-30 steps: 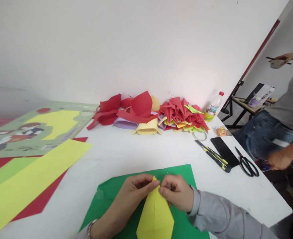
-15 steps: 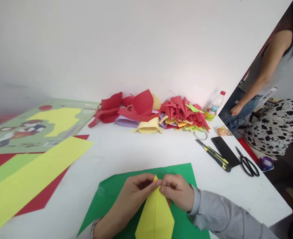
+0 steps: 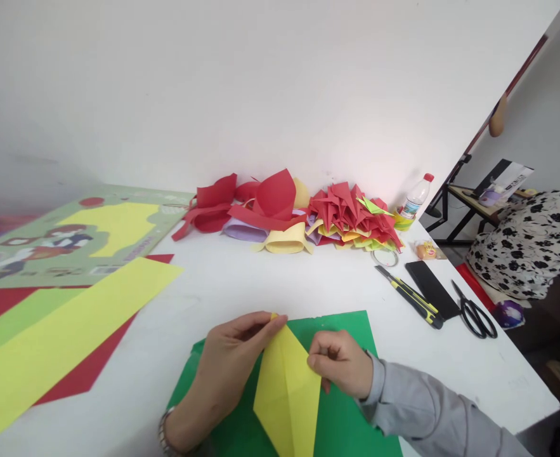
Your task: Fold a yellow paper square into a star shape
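Yellow folded paper [image 3: 286, 387] is held over a green sheet [image 3: 340, 422], its far tip clamped between thumb and fingers of the left hand [image 3: 232, 358]; the right hand [image 3: 341, 363] pinches its right edge. Past them on the white table [image 3: 241, 285], 1 pair of scissors [image 3: 474, 312] and 1 cutter [image 3: 415, 301] lie rightward. Farther back, red paper shapes [image 3: 274, 195] and 1 bottle [image 3: 415, 198] sit near the wall [image 3: 260, 82].

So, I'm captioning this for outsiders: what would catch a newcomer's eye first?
First, the folded yellow paper held between the left hand and right hand over a green sheet. Then the spiky red paper pile near the wall, left of the bottle.
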Tool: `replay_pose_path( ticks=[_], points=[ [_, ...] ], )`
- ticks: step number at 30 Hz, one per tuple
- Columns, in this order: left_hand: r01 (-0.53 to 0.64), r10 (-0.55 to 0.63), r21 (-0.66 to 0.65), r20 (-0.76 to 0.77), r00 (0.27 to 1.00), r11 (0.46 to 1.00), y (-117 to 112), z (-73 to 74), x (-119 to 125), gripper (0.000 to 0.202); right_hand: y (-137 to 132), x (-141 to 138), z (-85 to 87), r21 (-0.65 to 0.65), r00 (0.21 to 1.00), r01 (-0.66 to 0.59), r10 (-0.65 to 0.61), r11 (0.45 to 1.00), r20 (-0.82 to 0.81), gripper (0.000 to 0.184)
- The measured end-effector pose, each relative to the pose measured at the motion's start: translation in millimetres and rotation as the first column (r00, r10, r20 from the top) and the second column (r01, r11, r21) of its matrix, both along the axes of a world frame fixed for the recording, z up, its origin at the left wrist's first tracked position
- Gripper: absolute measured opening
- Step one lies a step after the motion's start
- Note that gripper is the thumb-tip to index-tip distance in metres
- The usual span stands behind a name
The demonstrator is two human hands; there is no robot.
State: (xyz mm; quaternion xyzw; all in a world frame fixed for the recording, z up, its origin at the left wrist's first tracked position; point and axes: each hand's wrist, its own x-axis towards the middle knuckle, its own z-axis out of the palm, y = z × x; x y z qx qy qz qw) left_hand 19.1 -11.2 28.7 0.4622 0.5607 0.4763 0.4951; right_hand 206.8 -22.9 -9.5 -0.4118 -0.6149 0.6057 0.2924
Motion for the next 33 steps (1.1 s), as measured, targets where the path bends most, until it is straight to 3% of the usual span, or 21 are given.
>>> replay_pose_path(
  ticks=[11,19,24,29,31,33],
  points=[
    [-0.102,0.107,-0.056,0.085,0.991,0.993,5,-1.1,-6,0.039,-3,-3,2.9,0.060,0.998,0.063,-0.062,0.996,-0.007,0.037],
    [-0.135,0.159,-0.133,0.189,0.969,0.982,8,5.7,-5,0.037,-1,-6,4.4,0.109,0.976,0.188,-0.198,0.976,0.092,0.032],
    [0.030,0.017,-0.182,0.251,0.968,0.983,6,5.2,-2,0.041,-4,-5,5.6,0.216,0.966,0.218,-0.242,0.952,0.093,0.030],
    [0.235,-0.184,-0.303,0.188,0.965,0.924,-3,3.4,4,0.044,-4,-4,4.2,0.372,0.951,0.225,-0.286,0.900,0.116,0.031],
    [0.258,-0.216,-0.324,0.160,0.963,0.910,-5,2.9,5,0.040,-4,-4,4.4,0.406,0.945,0.235,-0.306,0.883,0.117,0.033],
    [0.256,-0.221,-0.316,0.143,0.965,0.914,-6,2.7,6,0.037,-5,-4,5.9,0.368,0.953,0.220,-0.279,0.903,0.115,0.037]
  ],
)
